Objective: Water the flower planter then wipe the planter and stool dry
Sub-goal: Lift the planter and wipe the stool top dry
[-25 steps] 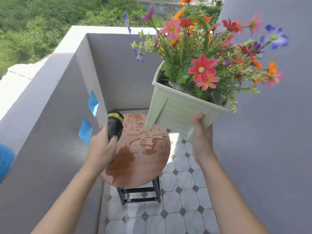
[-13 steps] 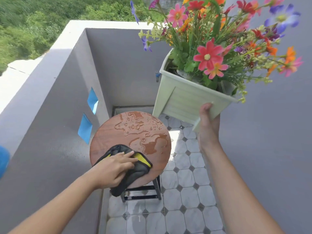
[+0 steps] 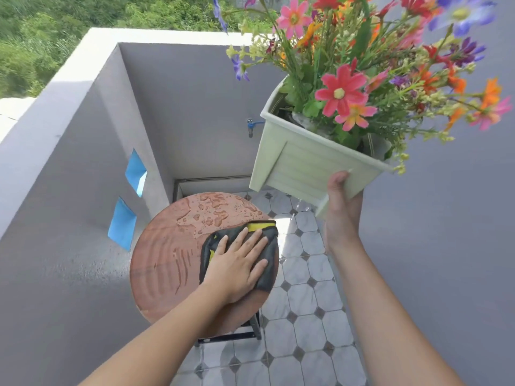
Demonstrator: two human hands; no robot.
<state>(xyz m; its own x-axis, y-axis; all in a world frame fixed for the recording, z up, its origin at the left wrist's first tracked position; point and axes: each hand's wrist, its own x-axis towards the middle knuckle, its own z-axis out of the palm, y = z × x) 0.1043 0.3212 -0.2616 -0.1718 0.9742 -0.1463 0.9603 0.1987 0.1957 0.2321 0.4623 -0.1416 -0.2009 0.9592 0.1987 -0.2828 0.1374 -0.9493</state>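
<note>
Head view. The left hand (image 3: 237,263) lies flat on the dark, yellow-edged cloth (image 3: 271,277), fingers straight and spread, pressing it onto the right side of the round stool (image 3: 167,260) seat. Half a second ago the cloth sat at the seat's near-left edge, and before that it was bunched in the hand at the far-left rim. The stroke has therefore crossed the seat from left to right. The near-left area now shows only thin streaks, while beaded water (image 3: 214,210) remains on the far part. Judged from this, the stool is about half dried.

The right hand (image 3: 341,215) still holds the planter (image 3: 303,168) in the air, right of the stool and clear of it, tilted toward the camera. The thumb lies up its front face at a lower corner. The planter must come back down once the seat is dry.

Hidden or unclear: the fingers of the right hand pass under the planter and cannot be seen. The planter's base and far sides are out of sight, so its wetness cannot be told. The flowers (image 3: 340,93) are cut off at the top and right edges. The seat covers most of the stool frame.
</note>
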